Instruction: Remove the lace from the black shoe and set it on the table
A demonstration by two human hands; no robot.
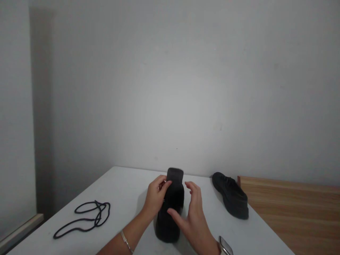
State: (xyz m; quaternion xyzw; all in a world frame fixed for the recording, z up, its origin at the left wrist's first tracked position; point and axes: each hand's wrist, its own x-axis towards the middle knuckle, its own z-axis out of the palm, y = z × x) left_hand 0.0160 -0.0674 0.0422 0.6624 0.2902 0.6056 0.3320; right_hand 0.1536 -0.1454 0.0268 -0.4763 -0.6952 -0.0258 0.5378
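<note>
A black shoe (168,230) stands on the white table in front of me, its heel toward me and its tongue raised at the far end. With thumb and fingers, my left hand (154,194) pinches the shoe's left upper edge beside the tongue. My right hand (196,216) is open at the shoe's right side, fingers apart, its thumb over the shoe opening. Whether that thumb touches the shoe, I cannot tell. To the left lies a loose black shoelace (97,221), looped and crossing over itself.
A second black shoe (231,196), with laces in it, rests at the table's right edge. The white table (127,191) reaches back to a pale wall (170,88). Beyond its right side is a wooden panel (292,209).
</note>
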